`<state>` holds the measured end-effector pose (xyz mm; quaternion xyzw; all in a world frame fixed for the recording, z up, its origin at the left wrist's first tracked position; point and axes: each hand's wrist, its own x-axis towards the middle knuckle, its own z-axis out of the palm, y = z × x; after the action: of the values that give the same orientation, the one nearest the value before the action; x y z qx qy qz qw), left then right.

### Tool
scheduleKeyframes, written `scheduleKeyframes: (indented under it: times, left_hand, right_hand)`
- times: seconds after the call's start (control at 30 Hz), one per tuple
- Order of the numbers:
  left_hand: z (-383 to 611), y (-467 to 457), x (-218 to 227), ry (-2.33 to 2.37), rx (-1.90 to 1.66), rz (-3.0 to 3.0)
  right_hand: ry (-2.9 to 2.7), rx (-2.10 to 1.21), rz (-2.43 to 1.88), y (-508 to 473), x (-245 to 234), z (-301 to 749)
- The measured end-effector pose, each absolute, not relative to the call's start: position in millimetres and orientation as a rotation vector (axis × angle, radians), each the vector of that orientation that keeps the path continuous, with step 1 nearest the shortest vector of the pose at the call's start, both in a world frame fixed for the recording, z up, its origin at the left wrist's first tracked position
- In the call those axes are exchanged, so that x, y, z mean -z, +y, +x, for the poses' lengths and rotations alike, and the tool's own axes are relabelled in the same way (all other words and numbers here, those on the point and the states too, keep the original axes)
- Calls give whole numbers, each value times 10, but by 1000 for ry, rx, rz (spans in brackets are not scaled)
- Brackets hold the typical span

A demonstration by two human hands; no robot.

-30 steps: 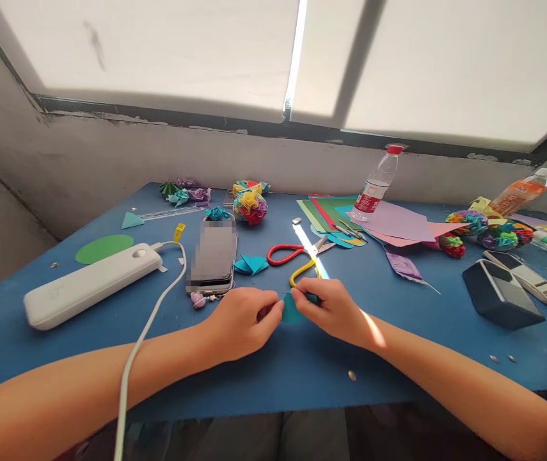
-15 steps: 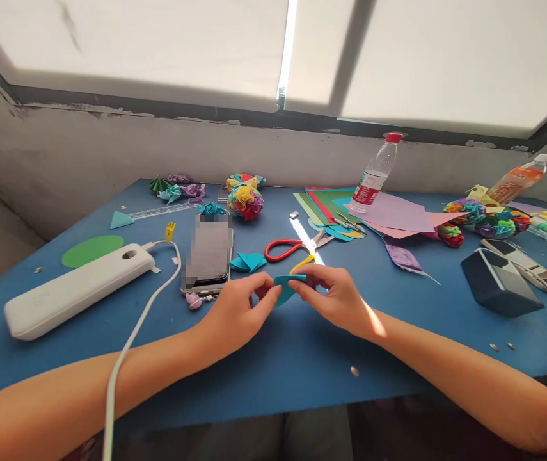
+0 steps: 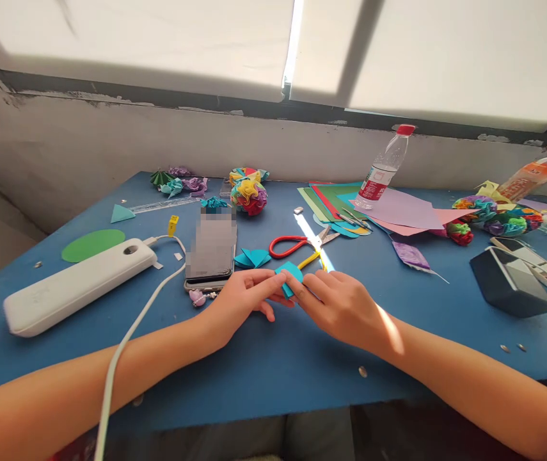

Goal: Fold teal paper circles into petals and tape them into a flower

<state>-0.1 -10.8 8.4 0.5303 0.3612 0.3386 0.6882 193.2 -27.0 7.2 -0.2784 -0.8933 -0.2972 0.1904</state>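
A small folded piece of turquoise paper [image 3: 290, 274] is held between my two hands, just above the blue tabletop. My left hand [image 3: 249, 291] pinches its left side, thumb on top and fingers beneath. From the right, my right hand [image 3: 333, 301] grips the paper's other side, its index finger lying along the surface. Just beyond the hands are scissors [image 3: 288, 246] with one red and one yellow handle, blades apart and pointing away to the right. To their left sits another folded turquoise paper piece [image 3: 253, 258].
A phone [image 3: 210, 253] and a white power bank [image 3: 81, 288] with a cable over my left forearm are on the left. Paper flower balls [image 3: 249, 195] stand at the back. Coloured sheets [image 3: 398, 208], a water bottle [image 3: 382, 173] and a dark box [image 3: 513, 282] are right.
The turquoise paper has tilted so more of its face shows. My right hand has turned knuckles-up and laid its index finger along it, while my left thumb has shifted onto it.
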Motion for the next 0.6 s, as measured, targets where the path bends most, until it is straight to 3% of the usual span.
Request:
scheduleKeyframes:
  times: [0.17,0.43,0.6]
  left_hand:
    - [6,-112,-81,886,-793,1261]
    - [2,-104,-108,995,-851,1346]
    - [12,-92,-90,1070,-823,1382]
  right_hand:
    - [-2538,579,-786,-292,-59,1916]
    - [-1919,-690,-1318,-282,-69,1897]
    - [-1770,-1394,-1222,-228,-141,1878]
